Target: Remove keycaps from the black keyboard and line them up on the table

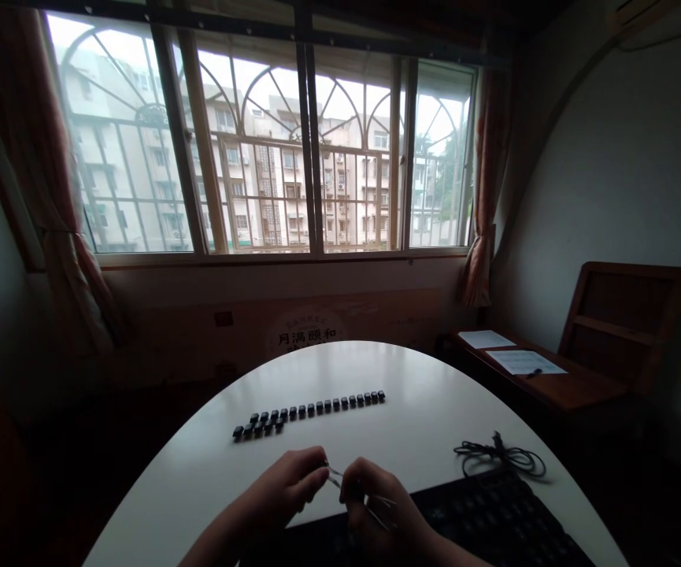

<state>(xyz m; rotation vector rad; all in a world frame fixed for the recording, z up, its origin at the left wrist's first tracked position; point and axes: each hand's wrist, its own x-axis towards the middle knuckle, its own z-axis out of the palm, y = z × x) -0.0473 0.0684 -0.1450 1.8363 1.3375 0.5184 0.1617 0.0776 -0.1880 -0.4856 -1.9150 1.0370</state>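
Observation:
My left hand (290, 482) and my right hand (375, 508) meet near the front of a round white table (423, 409). Both pinch a thin wire tool (359, 496), which looks like a keycap puller, held between them. Under my right hand lies a black keyboard (482, 520). Beyond the hands, a row of several black keycaps (310, 411) is laid out across the table, with a few more in a second row at its left end.
A coiled black cable (502, 457) lies on the table at the right, beside the keyboard. A low wooden desk (558, 386) with two paper sheets (523, 361) stands at the right wall. A barred window (293, 157) fills the far wall.

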